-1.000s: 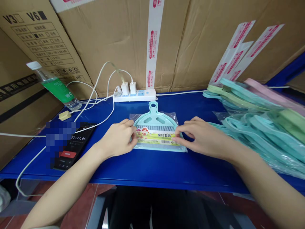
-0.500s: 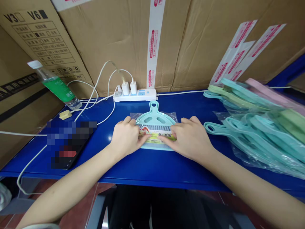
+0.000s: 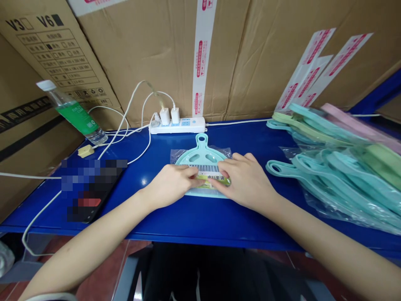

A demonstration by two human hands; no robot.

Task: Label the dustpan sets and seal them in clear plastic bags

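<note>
A light-blue dustpan (image 3: 202, 154) lies on the table in front of me, its looped handle pointing away. A brush with grey bristles (image 3: 210, 168) is nested in it. A printed label (image 3: 216, 177), white and yellow with a red picture and lettering, lies across the brush. My left hand (image 3: 171, 184) is closed, with thumb and fingers together on the left part of the label. Curled over the right part is my right hand (image 3: 246, 180), thumb and forefinger closing on the label. Clear plastic wrap (image 3: 176, 154) shows under the dustpan's edges. The fingers hide parts of the label.
Several dustpan sets in clear bags (image 3: 338, 175) are piled at the right. A white power strip (image 3: 178, 125) with plugged chargers stands at the back. To the left are a water bottle (image 3: 75, 115), white cables and a partly blurred phone (image 3: 103, 192). Cardboard (image 3: 156, 50) lines the back.
My left hand has moved inward over the label, covering the red picture, and its fingers have come together. My right hand has shifted slightly left, still at the label.
</note>
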